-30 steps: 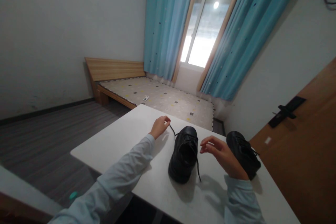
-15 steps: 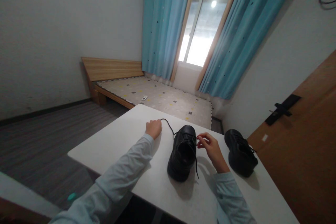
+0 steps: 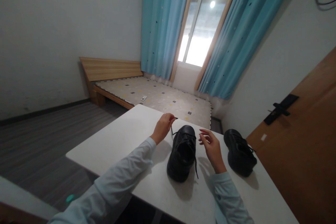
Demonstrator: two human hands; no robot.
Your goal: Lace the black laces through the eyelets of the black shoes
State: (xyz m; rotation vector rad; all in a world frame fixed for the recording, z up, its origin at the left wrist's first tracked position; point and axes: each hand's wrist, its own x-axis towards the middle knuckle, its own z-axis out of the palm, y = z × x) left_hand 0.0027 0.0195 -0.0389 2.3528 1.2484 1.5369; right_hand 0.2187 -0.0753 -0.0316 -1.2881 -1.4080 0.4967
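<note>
A black lace-up shoe (image 3: 181,157) stands on the white table (image 3: 110,143), its toe pointing away from me. To the left of its toe, my left hand (image 3: 165,125) pinches a black shoelace (image 3: 172,130) near its tip and holds it above the tabletop. The other lace end hangs down the shoe's right side. My right hand (image 3: 210,144) hovers just right of the shoe, fingers bent and apart, with nothing seen between them. Further right, a second black shoe (image 3: 240,154) rests near the table's right edge.
Behind the table is a low bed (image 3: 157,94) with a patterned mattress and a white remote (image 3: 143,98) on it. Blue curtains (image 3: 166,24) flank the window. A wooden door (image 3: 301,147) with a black handle stands at the right.
My left hand has moved right, closer to the shoe's toe, bringing the lace end with it. My right hand has come slightly away from the shoe, its fingers spreading.
</note>
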